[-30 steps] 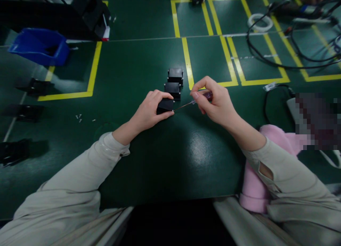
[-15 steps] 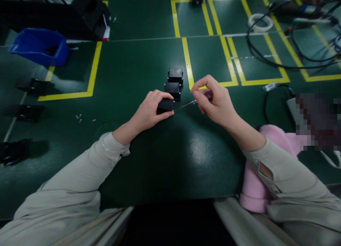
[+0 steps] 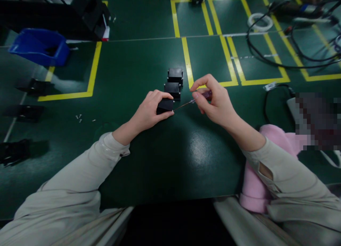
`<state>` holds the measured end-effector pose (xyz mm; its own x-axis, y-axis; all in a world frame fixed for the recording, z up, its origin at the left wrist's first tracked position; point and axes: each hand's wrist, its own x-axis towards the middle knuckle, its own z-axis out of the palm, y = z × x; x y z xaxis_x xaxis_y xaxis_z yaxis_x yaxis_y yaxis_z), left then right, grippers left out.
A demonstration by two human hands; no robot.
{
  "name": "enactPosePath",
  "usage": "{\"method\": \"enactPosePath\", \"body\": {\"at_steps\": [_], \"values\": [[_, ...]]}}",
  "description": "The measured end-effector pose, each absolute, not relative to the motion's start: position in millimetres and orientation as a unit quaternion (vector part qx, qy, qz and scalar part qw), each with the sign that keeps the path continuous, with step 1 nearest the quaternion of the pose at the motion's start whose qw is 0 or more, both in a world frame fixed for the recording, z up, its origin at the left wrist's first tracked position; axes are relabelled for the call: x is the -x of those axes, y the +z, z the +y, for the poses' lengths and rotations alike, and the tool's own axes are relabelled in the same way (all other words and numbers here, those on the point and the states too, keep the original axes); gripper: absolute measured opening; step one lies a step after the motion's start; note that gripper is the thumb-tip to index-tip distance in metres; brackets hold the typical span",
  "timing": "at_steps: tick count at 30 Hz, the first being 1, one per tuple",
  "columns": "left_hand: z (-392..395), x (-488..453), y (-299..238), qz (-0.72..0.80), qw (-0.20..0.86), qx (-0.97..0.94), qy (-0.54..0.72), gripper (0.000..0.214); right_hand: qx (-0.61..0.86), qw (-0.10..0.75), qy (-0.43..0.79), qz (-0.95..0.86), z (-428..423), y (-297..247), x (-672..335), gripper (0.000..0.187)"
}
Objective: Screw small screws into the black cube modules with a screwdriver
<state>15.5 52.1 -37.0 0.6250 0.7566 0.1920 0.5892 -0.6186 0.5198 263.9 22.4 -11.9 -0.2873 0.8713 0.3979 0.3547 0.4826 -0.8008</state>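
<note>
My left hand (image 3: 149, 109) is closed around a small black block (image 3: 165, 105) on the green tabletop, fingers on its far side and thumb along its near side. Small shiny screws show on the block's right side. Between the thumb and fingers of my right hand (image 3: 213, 100) is a screwdriver (image 3: 206, 94) with a dark reddish handle. Its thin shaft slants down to the left, and the tip is at the block's right side near my left thumb. Two similar black blocks (image 3: 172, 89) stand in a row just beyond the held one.
Several loose screws (image 3: 79, 118) lie on the left. Farther left are a blue bin (image 3: 39, 45) and several black parts (image 3: 23, 112). Black cables (image 3: 266, 55) and a white tape roll (image 3: 260, 22) lie at the back right. Pink cloth (image 3: 255, 189) lies under my right forearm.
My right hand and the screwdriver have shifted very slightly, with the tip still at the block's right side. My left hand keeps its hold on the block.
</note>
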Motion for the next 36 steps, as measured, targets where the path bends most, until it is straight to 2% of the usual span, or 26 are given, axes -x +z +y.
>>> {"method": "enactPosePath", "body": {"at_steps": [9,15,27,36], "values": [[51.9,-16.2,-36.5,0.39,0.208,-0.876,0.194,0.041,0.41,0.433,0.296,-0.746,22.8,-10.4,-263.7,0.018],[52.4,-15.9,-37.3,0.388,0.208,-0.876,0.196,0.042,0.41,0.431,0.3,-0.746,22.1,-11.4,-264.3,0.01],[51.6,-15.6,-35.4,0.389,0.213,-0.875,0.193,0.041,0.407,0.434,0.308,-0.743,21.3,-9.6,-263.4,0.011],[52.7,-15.7,-37.8,0.379,0.204,-0.879,0.207,0.042,0.397,0.44,0.303,-0.747,22.8,-10.9,-263.4,0.017]]}}
